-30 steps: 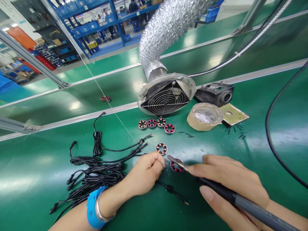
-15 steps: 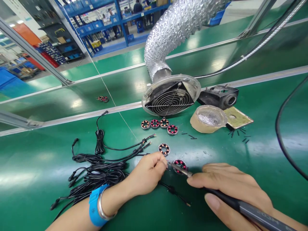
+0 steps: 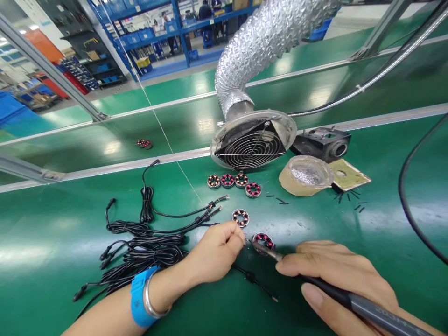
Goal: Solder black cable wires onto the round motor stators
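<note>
My left hand [image 3: 219,249], with a blue wristband [image 3: 140,298] and a silver bangle, is closed in a pinch; thin wire ends [image 3: 247,239] stick out past its fingertips. My right hand [image 3: 345,273] grips a soldering iron [image 3: 376,310] like a pen, its tip against or very near those wire ends. Under the iron's tip lies a ring-shaped motor stator with red windings [image 3: 259,237]. Just beyond my left fingers sits a stator with copper windings [image 3: 241,218]. A black cable [image 3: 250,276] with a stripped end emerges from below my left hand.
Bundled black cables [image 3: 150,249] spread across the left. Several more stators [image 3: 227,180] stand in a row below a fume extractor [image 3: 252,144] with a foil duct. Right of it are a round tub [image 3: 304,177], a soldering iron stand [image 3: 324,144], a yellow sponge [image 3: 346,173] and black tube pieces [image 3: 283,201].
The view has shifted slightly, so the whole scene sits a little differently. Both hands keep their grip, and the iron's tip remains at the wire ends.
</note>
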A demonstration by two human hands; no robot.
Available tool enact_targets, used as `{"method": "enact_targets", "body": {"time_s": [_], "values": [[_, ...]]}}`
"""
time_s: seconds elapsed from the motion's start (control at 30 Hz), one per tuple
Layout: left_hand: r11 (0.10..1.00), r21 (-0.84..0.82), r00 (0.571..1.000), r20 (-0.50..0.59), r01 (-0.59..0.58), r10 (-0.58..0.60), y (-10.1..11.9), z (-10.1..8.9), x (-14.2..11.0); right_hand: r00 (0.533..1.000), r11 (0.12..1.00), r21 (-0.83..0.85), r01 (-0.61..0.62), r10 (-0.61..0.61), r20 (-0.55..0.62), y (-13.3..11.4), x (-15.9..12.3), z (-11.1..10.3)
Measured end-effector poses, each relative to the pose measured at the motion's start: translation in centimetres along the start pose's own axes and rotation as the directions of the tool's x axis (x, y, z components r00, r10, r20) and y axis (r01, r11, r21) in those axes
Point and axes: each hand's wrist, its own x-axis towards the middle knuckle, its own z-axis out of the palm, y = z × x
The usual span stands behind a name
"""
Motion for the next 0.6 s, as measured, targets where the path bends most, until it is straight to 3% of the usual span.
{"method": "enact_targets", "body": {"time_s": [0.17, 0.3, 0.47, 0.6], "values": [[0.999, 0.019, 0.999, 0.020, 0.028, -0.028, 0.2, -1.0, 0.3, 0.993, 0.998, -0.011, 0.069, -0.070, -0.097, 0.4, 0.6, -0.1], [0.997, 0.017, 0.996, 0.044, 0.079, -0.079, 0.5, -1.3, 0.3, 0.982, 0.994, -0.062, 0.088, -0.097, -0.160, 1.6, 1.2, 1.8], [0.999, 0.000, 0.997, 0.054, 0.050, -0.050, 0.4, -1.1, 0.3, 0.982, 0.982, -0.138, 0.133, -0.150, -0.117, 3.0, 1.6, 4.9], [1.000, 0.007, 0.998, 0.055, 0.026, -0.027, 0.2, -1.1, 0.4, 0.985, 0.988, -0.097, 0.121, -0.131, -0.109, 3.3, 1.7, 5.4]]}}
